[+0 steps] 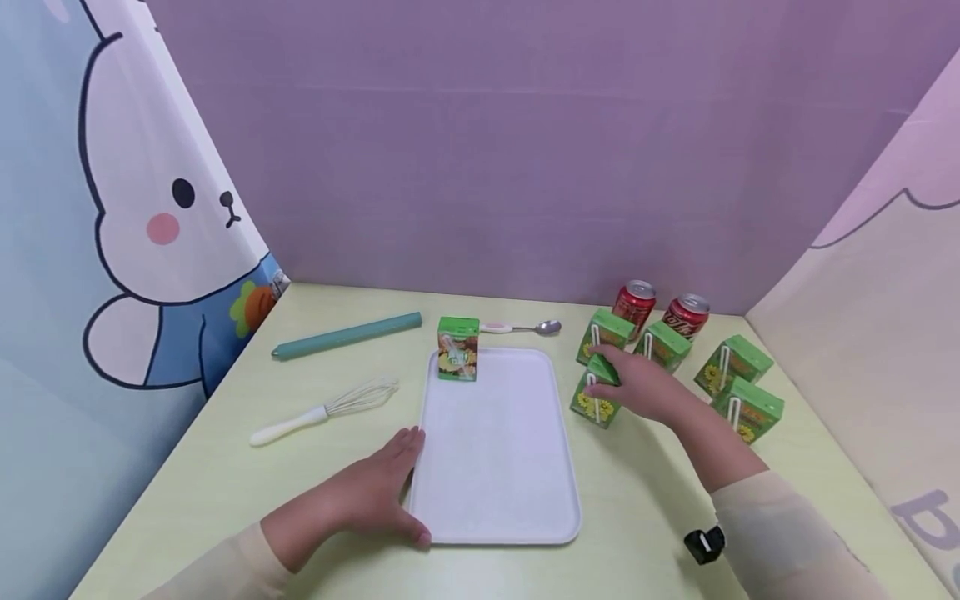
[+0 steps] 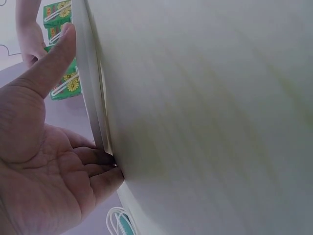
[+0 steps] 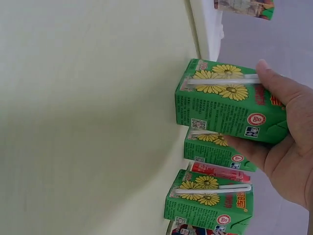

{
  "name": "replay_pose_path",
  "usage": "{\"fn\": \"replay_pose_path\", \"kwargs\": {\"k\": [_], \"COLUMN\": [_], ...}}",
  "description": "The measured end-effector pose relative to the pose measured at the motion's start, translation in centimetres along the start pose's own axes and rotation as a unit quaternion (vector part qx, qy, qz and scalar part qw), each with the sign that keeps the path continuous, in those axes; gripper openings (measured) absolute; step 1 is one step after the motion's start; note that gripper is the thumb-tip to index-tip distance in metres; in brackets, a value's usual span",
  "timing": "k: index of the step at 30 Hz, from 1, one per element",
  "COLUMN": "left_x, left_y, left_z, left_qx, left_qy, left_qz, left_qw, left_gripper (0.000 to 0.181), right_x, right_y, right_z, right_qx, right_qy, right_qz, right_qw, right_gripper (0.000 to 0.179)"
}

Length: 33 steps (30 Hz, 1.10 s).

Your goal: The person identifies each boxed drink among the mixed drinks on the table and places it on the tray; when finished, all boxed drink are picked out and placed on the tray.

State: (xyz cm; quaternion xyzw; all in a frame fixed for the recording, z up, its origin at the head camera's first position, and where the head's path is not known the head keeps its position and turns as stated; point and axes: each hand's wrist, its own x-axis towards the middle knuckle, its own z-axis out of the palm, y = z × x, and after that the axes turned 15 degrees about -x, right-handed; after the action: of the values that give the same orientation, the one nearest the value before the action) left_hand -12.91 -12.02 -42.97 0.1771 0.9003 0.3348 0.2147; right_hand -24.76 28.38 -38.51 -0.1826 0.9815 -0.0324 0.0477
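My right hand [image 1: 648,385] grips a green juice box [image 3: 220,110] by its upper part, thumb on the face with the straw and fingers behind. That box stands just right of the white tray [image 1: 498,450]. Another juice box [image 1: 457,354] is upright at the tray's far left corner. My left hand [image 1: 375,492] is spread at the tray's near left corner. Its thumb touches the near edge, and its fingertips rest along the left side, as the left wrist view shows. More juice boxes [image 1: 663,346] are beyond and to the right of my right hand.
Two red soda cans [image 1: 634,304] stand behind the juice boxes. A spoon [image 1: 525,327] lies past the tray's far edge. Left of the tray are a whisk [image 1: 330,412] and a teal stick-shaped item [image 1: 348,335]. A purple backdrop [image 1: 487,183] rises at the table's far edge.
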Motion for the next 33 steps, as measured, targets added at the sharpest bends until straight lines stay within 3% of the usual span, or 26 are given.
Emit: {"fn": "replay_pose_path", "kwargs": {"k": [11, 16, 20, 24, 33], "left_x": [0.1, 0.2, 0.2, 0.3, 0.3], "left_y": [-0.3, -0.3, -0.3, -0.5, -0.4], "left_z": [0.2, 0.2, 0.1, 0.2, 0.2], "left_qx": [-0.004, 0.003, 0.004, 0.006, 0.009], "left_qy": [-0.001, 0.001, 0.001, 0.0, 0.002], "left_qz": [-0.004, -0.005, -0.003, -0.001, -0.004], "left_qw": [1.0, 1.0, 1.0, 1.0, 0.9999], "left_gripper": [0.137, 0.137, 0.137, 0.137, 0.138], "right_x": [0.9, 2.3, 4.0, 5.7, 9.0], "right_y": [-0.4, -1.9, -3.6, -5.1, -6.9], "right_z": [-1.5, -3.1, -3.9, -3.8, -2.1], "right_qx": [-0.017, -0.019, -0.023, -0.018, 0.015], "right_qy": [0.02, 0.024, 0.023, 0.014, -0.045], "right_qz": [-0.015, -0.019, -0.045, -0.058, -0.073], "right_qw": [0.9995, 0.9993, 0.9985, 0.998, 0.9962], "right_gripper": [0.069, 0.067, 0.064, 0.066, 0.063]}}
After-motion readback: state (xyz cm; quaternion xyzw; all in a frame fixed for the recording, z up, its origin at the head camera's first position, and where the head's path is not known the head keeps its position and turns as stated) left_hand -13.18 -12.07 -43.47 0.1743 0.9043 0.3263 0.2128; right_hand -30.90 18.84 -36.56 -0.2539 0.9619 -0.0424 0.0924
